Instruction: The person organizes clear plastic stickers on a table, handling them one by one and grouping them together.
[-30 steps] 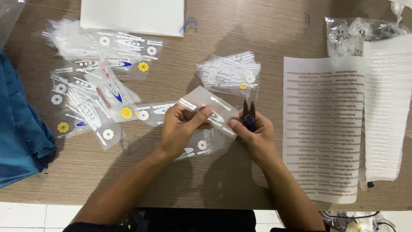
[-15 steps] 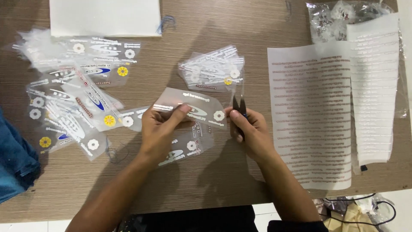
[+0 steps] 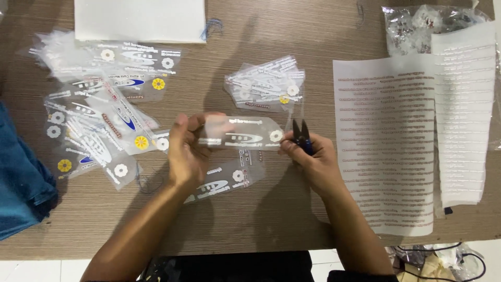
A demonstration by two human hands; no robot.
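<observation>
On a brown wood-grain table (image 3: 271, 219), seen from above, a person works with two bare hands. At the far left edge lies folded blue cloth (image 3: 21, 193). Next to it spreads a loose heap of clear plastic pouches (image 3: 99, 120) printed with white and yellow flower marks; a white sheet (image 3: 141, 20) lies above them at the top edge. The left hand (image 3: 185, 154) pinches the left end of one clear pouch (image 3: 240, 133), fingers curled closed around it, lifting it flat just above the table. Another pouch (image 3: 222, 183) lies on the table right beneath it. Further back sits a small stack of pouches (image 3: 266, 83). The right hand (image 3: 313, 159) pinches the pouch's right end and also grips small black thread snips (image 3: 301, 137), blades pointing away from the person. To the right lie white sheets of printed labels (image 3: 386, 146), a second label sheet (image 3: 464, 115) overlapping them, and a crumpled clear bag (image 3: 428, 23) at the top right.
</observation>
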